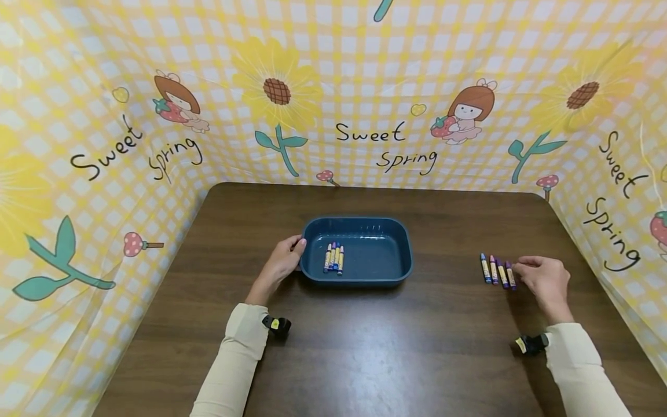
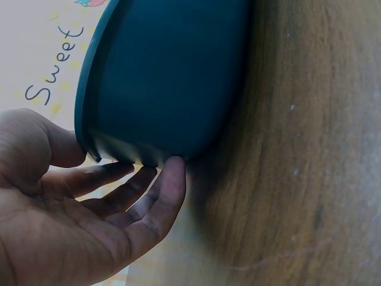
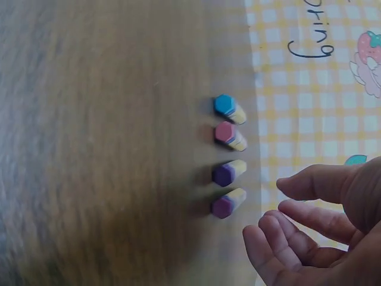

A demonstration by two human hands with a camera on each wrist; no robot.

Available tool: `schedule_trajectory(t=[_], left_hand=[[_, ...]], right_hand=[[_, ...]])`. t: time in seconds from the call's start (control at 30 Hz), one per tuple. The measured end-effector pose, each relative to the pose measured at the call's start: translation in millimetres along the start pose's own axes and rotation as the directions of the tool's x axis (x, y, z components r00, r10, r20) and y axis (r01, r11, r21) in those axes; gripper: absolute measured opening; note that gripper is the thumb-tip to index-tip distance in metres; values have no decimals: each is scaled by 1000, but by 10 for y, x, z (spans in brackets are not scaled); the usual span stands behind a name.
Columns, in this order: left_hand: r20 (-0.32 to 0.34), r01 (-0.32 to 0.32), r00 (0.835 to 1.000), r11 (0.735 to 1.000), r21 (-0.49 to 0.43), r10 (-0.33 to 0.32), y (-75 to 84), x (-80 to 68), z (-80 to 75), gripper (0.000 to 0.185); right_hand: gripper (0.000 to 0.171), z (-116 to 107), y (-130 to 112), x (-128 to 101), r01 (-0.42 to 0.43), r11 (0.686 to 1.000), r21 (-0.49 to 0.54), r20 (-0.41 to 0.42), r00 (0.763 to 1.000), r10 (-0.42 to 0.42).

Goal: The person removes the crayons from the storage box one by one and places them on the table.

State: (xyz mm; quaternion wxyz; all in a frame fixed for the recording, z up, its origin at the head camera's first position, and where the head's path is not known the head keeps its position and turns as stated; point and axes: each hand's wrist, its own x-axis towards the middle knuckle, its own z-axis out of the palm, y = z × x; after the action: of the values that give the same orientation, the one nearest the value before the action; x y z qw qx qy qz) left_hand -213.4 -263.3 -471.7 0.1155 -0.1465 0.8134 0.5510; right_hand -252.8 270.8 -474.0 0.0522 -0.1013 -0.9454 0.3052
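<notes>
- Bare table lies between the blue tray at 12 o'clock and the four crayons at 3 o'clock.
- Patterned cloth walls close the table at 9, 12 and 3 o'clock.

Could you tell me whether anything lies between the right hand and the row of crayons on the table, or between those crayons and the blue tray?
Nothing visible does. The right hand sits just beside the four crayons, with only bare table between them and the blue tray, which the left hand touches on its far side.
</notes>
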Motion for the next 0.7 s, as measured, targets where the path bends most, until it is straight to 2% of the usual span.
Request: schedule_trajectory(t=[0.17, 0.3, 0.6, 0.7], left_hand=[[5, 21, 1000, 1000, -1, -21, 20, 2, -7, 55], [10, 19, 1000, 1000, 3, -19, 22, 4, -7, 55], [6, 14, 1000, 1000, 9, -14, 16, 8, -1, 55], [1, 32, 999, 999, 15, -32, 16, -3, 1, 55]], right_hand=[[39, -54, -54, -13, -57, 990, 126, 29, 998, 54], [45, -80, -138, -29, -72, 977, 199, 48, 997, 64], [49, -58, -357, -21, -41, 958, 285, 74, 997, 20], [47, -11, -413, -19, -22, 947, 319, 92, 996, -8]])
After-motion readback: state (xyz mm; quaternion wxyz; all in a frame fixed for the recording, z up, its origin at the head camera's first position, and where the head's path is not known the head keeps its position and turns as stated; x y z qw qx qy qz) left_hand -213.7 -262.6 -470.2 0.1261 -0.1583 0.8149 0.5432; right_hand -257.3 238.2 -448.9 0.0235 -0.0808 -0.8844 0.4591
